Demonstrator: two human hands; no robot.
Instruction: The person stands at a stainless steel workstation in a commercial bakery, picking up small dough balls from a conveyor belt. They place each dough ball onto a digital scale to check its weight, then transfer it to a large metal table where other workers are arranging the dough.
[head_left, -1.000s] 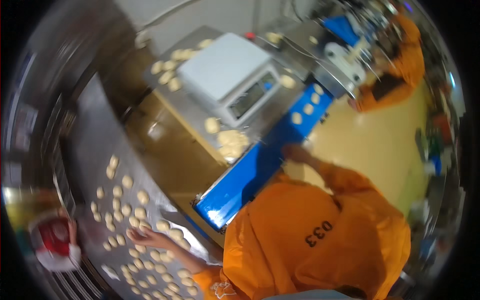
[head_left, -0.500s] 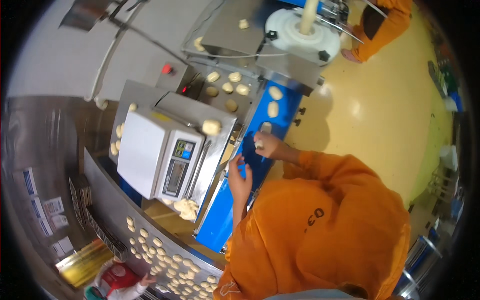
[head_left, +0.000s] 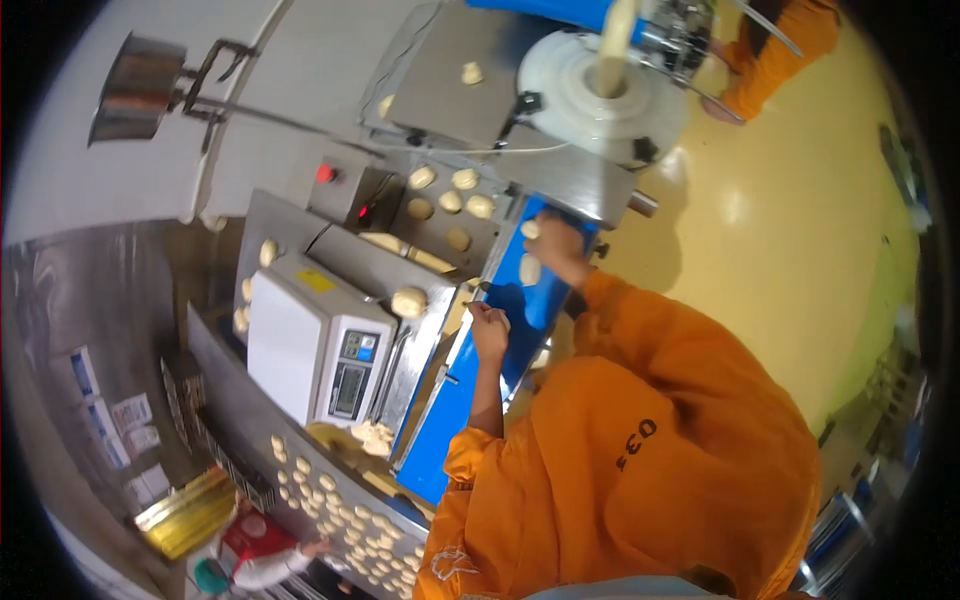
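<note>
A blue conveyor belt [head_left: 425, 455] runs diagonally in front of me. My left hand [head_left: 488, 332] is closed over its left edge, with a bit of pale dough [head_left: 504, 320] showing at the fingers. Farther up the belt my right hand [head_left: 560, 247] reaches across, its fingers closed around a dough piece [head_left: 530, 229]. Just below that hand another oval dough piece [head_left: 529, 269] lies on the belt. To the left stands a white scale [head_left: 285, 340] with a display, and a dough lump [head_left: 408, 302] rests on the metal surface beside it.
Several dough pieces [head_left: 450, 201] lie on a steel tray beyond the scale. A white round hopper [head_left: 560, 95] stands at the belt's far end. Many dough pieces [head_left: 360, 540] cover a steel table at lower left, near a person in red [head_left: 250, 538]. Another person's orange-clad leg [head_left: 775, 60] shows at upper right.
My right hand has moved up the belt from one dough piece to another. My left hand has closed, with dough now showing in it. The view has shifted slightly.
</note>
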